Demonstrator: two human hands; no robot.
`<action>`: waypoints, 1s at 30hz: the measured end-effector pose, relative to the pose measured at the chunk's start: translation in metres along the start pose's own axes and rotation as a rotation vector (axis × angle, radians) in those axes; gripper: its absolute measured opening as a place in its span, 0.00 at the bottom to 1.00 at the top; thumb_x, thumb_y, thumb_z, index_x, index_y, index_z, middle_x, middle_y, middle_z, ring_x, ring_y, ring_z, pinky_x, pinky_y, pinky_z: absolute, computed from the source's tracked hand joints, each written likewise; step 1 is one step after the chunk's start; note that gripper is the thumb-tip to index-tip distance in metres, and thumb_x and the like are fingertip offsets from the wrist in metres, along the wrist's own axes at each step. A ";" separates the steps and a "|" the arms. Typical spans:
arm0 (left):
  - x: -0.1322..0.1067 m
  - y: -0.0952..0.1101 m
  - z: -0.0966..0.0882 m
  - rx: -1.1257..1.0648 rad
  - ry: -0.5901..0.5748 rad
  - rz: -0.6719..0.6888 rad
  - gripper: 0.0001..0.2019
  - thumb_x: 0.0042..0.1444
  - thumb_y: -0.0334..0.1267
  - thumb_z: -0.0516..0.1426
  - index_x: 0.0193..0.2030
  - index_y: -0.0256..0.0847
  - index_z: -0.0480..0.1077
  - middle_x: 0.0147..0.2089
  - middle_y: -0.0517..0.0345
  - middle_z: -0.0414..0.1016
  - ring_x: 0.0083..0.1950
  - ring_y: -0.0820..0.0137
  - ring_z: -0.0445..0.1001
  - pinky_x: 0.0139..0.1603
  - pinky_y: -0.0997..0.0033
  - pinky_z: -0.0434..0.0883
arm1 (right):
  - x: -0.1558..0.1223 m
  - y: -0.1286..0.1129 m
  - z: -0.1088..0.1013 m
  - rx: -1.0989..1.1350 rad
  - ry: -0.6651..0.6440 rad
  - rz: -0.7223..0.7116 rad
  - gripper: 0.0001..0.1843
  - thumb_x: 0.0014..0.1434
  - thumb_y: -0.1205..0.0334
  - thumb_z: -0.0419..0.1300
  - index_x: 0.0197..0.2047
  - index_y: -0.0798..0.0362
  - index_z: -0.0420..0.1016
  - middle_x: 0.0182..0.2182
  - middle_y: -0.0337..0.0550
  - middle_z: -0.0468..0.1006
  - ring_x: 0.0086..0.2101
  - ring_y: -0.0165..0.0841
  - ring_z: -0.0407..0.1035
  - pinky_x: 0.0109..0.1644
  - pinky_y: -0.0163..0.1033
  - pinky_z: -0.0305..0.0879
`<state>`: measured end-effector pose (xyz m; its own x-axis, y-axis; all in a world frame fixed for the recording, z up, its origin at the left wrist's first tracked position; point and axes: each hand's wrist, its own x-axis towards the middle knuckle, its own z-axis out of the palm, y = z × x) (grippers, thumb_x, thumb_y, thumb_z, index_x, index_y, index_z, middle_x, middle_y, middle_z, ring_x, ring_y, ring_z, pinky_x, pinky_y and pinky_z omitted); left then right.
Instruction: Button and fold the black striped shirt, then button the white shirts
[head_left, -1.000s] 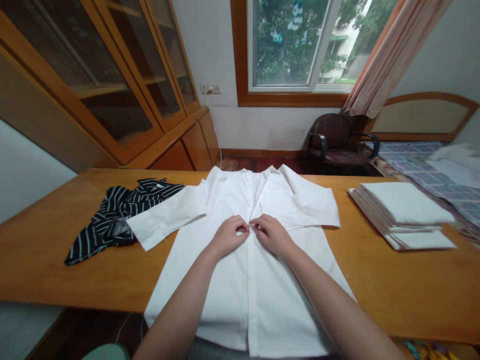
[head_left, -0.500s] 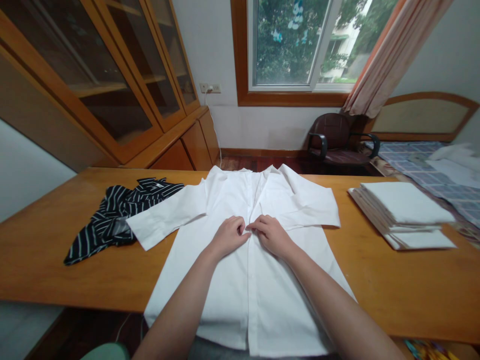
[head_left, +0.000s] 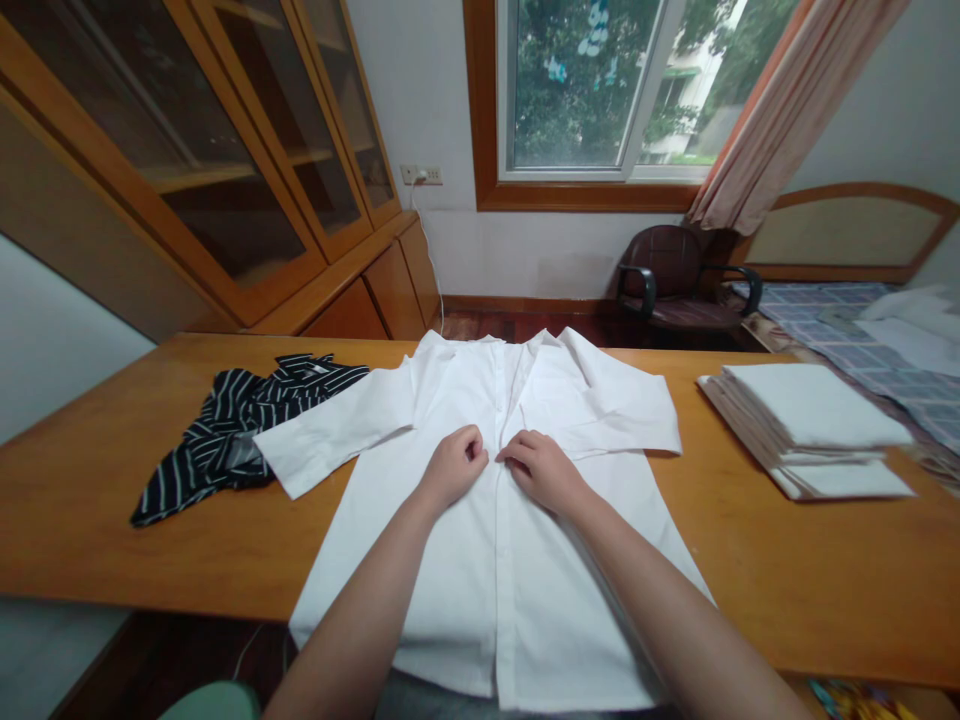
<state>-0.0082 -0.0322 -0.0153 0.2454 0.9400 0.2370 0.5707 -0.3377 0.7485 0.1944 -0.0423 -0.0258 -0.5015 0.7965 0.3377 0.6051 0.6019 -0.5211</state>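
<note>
A white short-sleeved shirt (head_left: 480,560) lies face up and spread flat on the wooden table (head_left: 90,520), collar toward the window. My left hand (head_left: 452,468) rests on the shirt's front just left of the button strip, fingers curled and pinching the fabric edge. My right hand (head_left: 544,470) sits just right of the strip, its fingers also pinched on the placket. The two hands are a few centimetres apart at chest height of the shirt.
A crumpled black-and-white striped garment (head_left: 232,430) lies left of the shirt. A stack of folded white cloth (head_left: 814,425) sits on the table's right side. Behind are a dark armchair (head_left: 675,285), a wooden cabinet (head_left: 225,170), a window and a bed.
Both hands have crept slightly up the shirt's front strip toward the collar and have drawn a little apart; the shirt itself has not shifted.
</note>
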 end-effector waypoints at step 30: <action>0.000 0.000 0.001 0.011 0.002 -0.011 0.07 0.49 0.29 0.53 0.25 0.42 0.58 0.25 0.66 0.61 0.29 0.72 0.61 0.32 0.72 0.58 | 0.002 0.002 -0.006 0.043 0.041 0.075 0.11 0.57 0.75 0.62 0.39 0.51 0.80 0.36 0.43 0.77 0.38 0.35 0.71 0.45 0.39 0.66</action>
<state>-0.0074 -0.0319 -0.0159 0.2374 0.9439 0.2297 0.5817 -0.3275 0.7446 0.1982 -0.0386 -0.0216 -0.4295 0.8413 0.3282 0.6124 0.5384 -0.5788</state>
